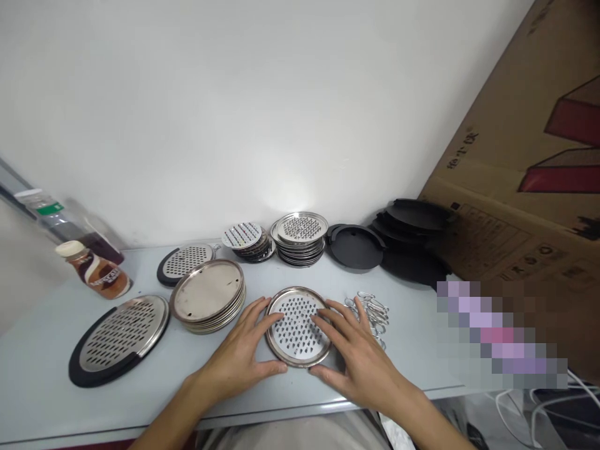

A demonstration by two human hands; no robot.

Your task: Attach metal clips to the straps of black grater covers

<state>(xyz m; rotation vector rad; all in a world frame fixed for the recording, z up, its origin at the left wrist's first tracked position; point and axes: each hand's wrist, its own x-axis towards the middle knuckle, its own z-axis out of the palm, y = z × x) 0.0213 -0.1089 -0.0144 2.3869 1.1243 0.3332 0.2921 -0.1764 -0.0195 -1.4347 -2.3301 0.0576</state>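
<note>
A round metal grater disc (300, 331) with a raised rim lies in front of me at the table's front. My left hand (244, 347) grips its left side, with the index finger over the rim and the thumb at the near edge. On the right side, my right hand (351, 350) holds the same disc, fingertips on the perforated face and thumb on the rim. Left of my left hand is a stack of metal ring-rimmed discs (209, 290). Just beyond my right hand lies a pile of small wire clips (375, 312).
Behind the disc stand a stack of grater discs (300, 234) and smaller perforated discs (242, 236). Black round holders (356, 247) are at the back right beside a cardboard box (506, 206). Black-rimmed graters (122, 337) and a brown-labelled bottle (96, 272) are at left.
</note>
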